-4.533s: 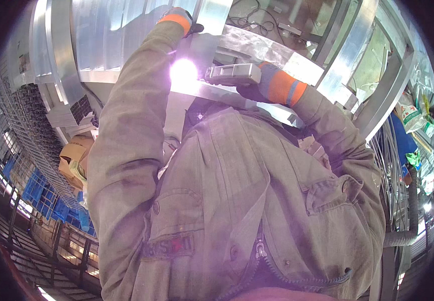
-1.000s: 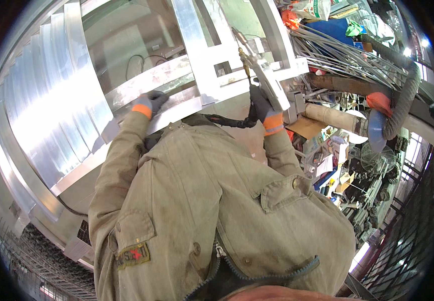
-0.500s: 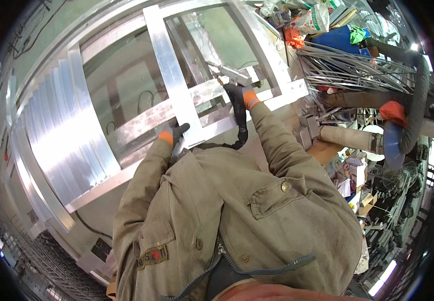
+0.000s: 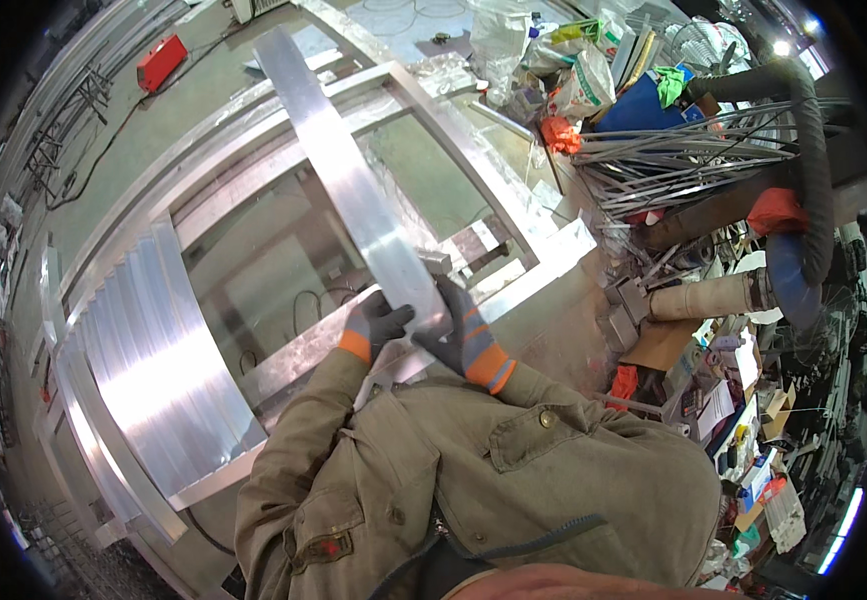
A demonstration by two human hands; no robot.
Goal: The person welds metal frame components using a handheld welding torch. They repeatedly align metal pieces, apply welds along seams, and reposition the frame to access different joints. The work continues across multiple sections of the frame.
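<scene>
1. Frame, bare metal, rectangular, with crossbars; lies before the person.
2. Panels, ribbed, silver; set side by side over the frame's left part.
3. Plank, flat, silver; runs lengthwise away from the person, slightly aslant, over the frame's middle. Near end at the frame's near edge, far end beyond its far edge. Contact with the frame: cannot tell.
4. Rods, thin, grey; loose bundle beyond the frame's right edge.
5. Case, red; on the floor, beyond the frame's far left corner.
6. Right hand, gloved; gripping the plank's right edge, near end.
7. Left hand, gloved; gripping the left edge opposite.
</scene>
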